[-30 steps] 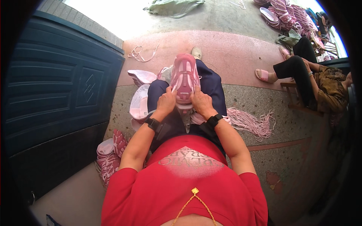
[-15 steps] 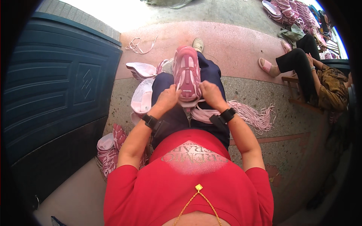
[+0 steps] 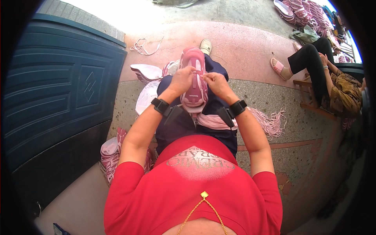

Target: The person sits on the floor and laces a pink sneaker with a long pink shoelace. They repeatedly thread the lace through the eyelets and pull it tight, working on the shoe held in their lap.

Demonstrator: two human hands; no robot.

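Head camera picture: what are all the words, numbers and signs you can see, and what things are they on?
I won't copy words out, but here's where they are:
Red shirt: big dark letters across a pale patch on the front.
Pink shoe: small pale lettering near its lower end in the picture, a bit blurred.
Blue door: slanting lines in a panel, a pattern, not letters.
I can't make out any numbers.
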